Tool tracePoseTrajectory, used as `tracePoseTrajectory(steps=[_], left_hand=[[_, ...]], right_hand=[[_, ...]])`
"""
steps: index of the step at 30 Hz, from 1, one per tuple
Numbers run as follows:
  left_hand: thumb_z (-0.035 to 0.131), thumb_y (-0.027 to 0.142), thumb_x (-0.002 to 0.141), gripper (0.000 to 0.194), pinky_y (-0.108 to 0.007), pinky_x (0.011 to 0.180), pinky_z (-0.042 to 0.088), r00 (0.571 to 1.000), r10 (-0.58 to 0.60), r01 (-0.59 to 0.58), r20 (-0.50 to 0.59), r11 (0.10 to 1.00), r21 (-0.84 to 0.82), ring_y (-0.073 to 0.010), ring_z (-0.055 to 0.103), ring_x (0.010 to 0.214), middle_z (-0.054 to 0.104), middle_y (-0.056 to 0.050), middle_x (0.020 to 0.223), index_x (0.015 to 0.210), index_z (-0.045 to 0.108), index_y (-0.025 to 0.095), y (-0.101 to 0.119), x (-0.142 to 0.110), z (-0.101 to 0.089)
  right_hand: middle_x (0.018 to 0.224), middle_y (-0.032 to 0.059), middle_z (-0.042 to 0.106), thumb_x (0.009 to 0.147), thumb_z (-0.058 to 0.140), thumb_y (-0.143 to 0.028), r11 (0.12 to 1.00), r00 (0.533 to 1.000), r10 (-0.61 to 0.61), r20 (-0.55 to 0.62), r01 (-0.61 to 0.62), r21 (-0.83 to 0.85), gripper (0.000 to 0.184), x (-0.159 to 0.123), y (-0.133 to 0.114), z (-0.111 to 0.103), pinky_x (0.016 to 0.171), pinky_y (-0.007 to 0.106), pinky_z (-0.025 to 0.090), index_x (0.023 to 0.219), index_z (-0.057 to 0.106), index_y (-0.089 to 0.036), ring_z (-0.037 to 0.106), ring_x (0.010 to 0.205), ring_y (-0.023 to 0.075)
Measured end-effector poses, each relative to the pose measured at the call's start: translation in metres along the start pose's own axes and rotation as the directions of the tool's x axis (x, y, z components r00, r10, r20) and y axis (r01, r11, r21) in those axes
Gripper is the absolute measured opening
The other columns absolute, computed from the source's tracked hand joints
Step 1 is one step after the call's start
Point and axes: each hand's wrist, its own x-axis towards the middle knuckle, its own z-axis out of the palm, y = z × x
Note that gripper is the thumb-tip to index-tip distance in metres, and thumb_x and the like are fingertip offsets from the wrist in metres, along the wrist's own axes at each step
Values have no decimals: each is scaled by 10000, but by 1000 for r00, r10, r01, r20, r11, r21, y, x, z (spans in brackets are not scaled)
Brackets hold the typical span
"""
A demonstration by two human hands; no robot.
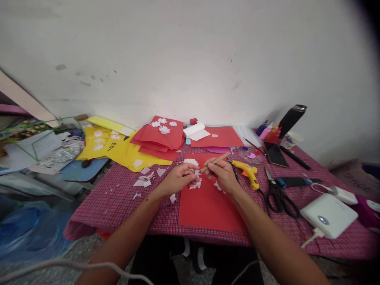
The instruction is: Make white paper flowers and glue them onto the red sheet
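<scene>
A red sheet of paper (204, 209) lies in front of me with white paper cut-outs (196, 184) on it. My right hand (222, 174) is closed around a flat, light-brown wooden stick (221, 158), slanting down to the left. Close to the stick's lower tip, my left hand (184, 175) pinches a small white paper piece (197, 172); its exact shape is too small to make out. Both hands are just above the red sheet. A further white cut-out (217, 185) shows partly beside my right hand.
White paper scraps (144, 180) lie left of the sheet. To the right are a yellow glue gun (247, 172), black scissors (279, 198), a blue-black cutter (292, 181) and a white power bank (329, 215). Red sheets with white flowers (163, 132) and yellow sheets (135, 154) lie behind.
</scene>
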Motion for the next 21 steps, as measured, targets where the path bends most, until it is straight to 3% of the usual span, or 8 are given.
tracePoseTrajectory(steps=[12,21], left_hand=[[665,348,812,362,-251,609,482,1000,7,-7,-24,1000,1,-145,650,704,693,-84,858,1088,559,138,-2,0,-1],[655,314,824,337,-247,641,469,997,56,-56,50,998,-6,-132,630,722,686,-78,872,1103,575,143,-1,0,2]], right_hand=[[677,16,670,825,664,-425,1000,998,18,63,-16,-26,255,-1,-2,3,481,244,431,872,671,-174,552,493,115],[632,18,638,820,663,-458,986,998,3,62,8,-164,319,-1,-1,9,483,244,436,673,646,-175,545,498,115]])
